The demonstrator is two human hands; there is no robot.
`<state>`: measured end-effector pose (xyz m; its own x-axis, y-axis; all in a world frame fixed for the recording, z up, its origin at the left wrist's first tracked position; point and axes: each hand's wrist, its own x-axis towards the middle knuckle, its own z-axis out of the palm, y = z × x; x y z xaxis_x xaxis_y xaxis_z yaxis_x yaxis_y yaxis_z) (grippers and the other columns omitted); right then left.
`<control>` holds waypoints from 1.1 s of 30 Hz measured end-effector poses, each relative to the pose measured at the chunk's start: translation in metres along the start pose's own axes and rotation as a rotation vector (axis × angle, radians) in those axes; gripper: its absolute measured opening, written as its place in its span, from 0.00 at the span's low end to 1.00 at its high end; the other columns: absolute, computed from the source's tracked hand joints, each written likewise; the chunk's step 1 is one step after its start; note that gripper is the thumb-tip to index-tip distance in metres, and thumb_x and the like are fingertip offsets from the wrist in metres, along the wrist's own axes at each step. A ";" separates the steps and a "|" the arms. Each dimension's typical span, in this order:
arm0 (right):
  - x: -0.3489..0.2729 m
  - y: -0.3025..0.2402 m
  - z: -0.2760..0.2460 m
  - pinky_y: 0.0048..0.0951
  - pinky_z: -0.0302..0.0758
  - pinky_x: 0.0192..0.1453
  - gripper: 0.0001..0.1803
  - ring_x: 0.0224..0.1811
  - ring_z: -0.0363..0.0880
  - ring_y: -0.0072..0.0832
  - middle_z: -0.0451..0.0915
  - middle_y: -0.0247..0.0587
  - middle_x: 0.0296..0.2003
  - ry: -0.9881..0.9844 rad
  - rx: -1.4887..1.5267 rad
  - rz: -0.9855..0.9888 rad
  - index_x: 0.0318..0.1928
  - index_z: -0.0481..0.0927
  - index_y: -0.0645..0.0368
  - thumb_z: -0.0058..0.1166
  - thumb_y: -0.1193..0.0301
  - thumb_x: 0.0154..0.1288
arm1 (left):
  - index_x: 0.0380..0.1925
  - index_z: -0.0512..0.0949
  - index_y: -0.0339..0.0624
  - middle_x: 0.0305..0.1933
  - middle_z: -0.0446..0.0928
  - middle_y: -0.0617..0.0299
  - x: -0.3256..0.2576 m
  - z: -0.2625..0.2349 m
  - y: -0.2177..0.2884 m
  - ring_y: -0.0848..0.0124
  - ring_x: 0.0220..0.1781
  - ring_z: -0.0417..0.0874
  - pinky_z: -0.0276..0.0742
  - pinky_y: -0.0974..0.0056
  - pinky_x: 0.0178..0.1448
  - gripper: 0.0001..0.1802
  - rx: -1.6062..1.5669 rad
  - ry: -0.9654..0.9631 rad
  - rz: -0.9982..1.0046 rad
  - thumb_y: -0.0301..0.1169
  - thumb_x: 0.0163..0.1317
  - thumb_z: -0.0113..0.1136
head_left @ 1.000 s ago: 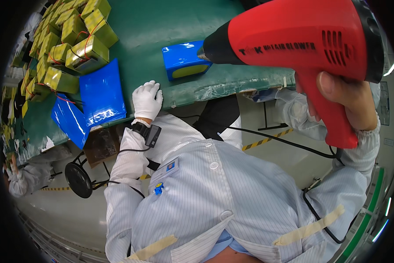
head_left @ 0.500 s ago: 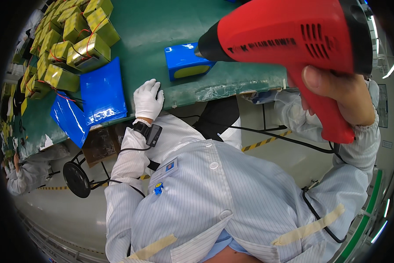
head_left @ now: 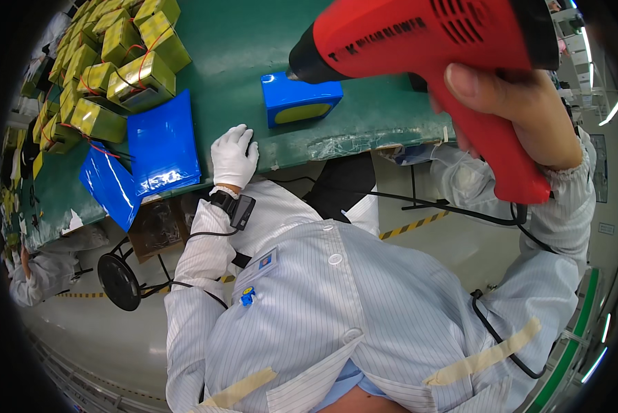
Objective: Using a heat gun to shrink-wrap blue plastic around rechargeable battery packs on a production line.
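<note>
My bare right hand [head_left: 522, 110] grips the handle of a red heat gun [head_left: 405, 45] with a black nozzle. The nozzle tip points left, over the far left part of a blue-wrapped block [head_left: 281, 95]; whether it touches cannot be told. Through an oval gap in the blue wrap, the block's near side shows yellow-green. Gloved in white, my left hand [head_left: 234, 157] lies on the table's front edge, left of the block, with its fingers extended and nothing held. Beside it are flat blue sleeves [head_left: 163, 144], stacked at the edge.
Several yellow battery packs [head_left: 142, 81] with red wires are heaped at the far left of the green table [head_left: 219, 48]. A black cord [head_left: 426, 204] runs from the gun's handle past my body. A round black stool [head_left: 120, 281] stands below the table. Another person's sleeve [head_left: 37, 283] shows far left.
The heat gun in my right hand has shifted left and a little farther away, bringing its nozzle toward the block's far left. My left hand stays almost still.
</note>
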<state>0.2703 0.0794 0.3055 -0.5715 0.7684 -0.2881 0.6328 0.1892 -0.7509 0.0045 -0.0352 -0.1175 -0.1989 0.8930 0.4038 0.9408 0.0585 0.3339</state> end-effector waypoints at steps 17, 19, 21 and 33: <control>0.016 -0.004 0.001 0.24 0.79 0.22 0.32 0.21 0.81 0.24 0.82 0.43 0.33 -0.078 -0.017 0.001 0.53 0.78 0.66 0.64 0.48 0.66 | 0.46 0.85 0.43 0.56 0.83 0.57 0.001 0.002 -0.001 0.57 0.60 0.82 0.75 0.50 0.63 0.16 -0.028 -0.004 0.005 0.34 0.58 0.66; 0.015 0.003 -0.005 0.24 0.79 0.22 0.32 0.21 0.81 0.23 0.82 0.43 0.33 -0.064 0.000 0.016 0.53 0.77 0.66 0.64 0.48 0.66 | 0.46 0.85 0.43 0.56 0.83 0.57 0.001 0.001 -0.001 0.57 0.60 0.82 0.75 0.50 0.63 0.16 -0.016 -0.012 0.001 0.34 0.58 0.66; 0.012 0.008 -0.009 0.24 0.79 0.22 0.32 0.21 0.80 0.23 0.82 0.43 0.33 -0.047 0.016 0.031 0.53 0.77 0.66 0.64 0.49 0.66 | 0.46 0.85 0.43 0.56 0.83 0.57 0.002 0.000 -0.001 0.57 0.60 0.82 0.75 0.50 0.63 0.16 -0.021 -0.014 0.003 0.34 0.58 0.66; -0.026 0.077 -0.033 0.24 0.77 0.21 0.31 0.20 0.80 0.25 0.83 0.46 0.35 0.116 0.246 0.094 0.56 0.76 0.68 0.63 0.53 0.67 | 0.59 0.79 0.41 0.62 0.79 0.51 0.018 -0.015 0.019 0.50 0.63 0.78 0.72 0.48 0.67 0.27 -0.154 0.052 -0.144 0.33 0.58 0.68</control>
<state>0.3512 0.0936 0.2750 -0.4438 0.8428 -0.3045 0.5262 -0.0299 -0.8498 0.0148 -0.0247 -0.0912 -0.3460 0.8557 0.3848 0.8493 0.1113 0.5160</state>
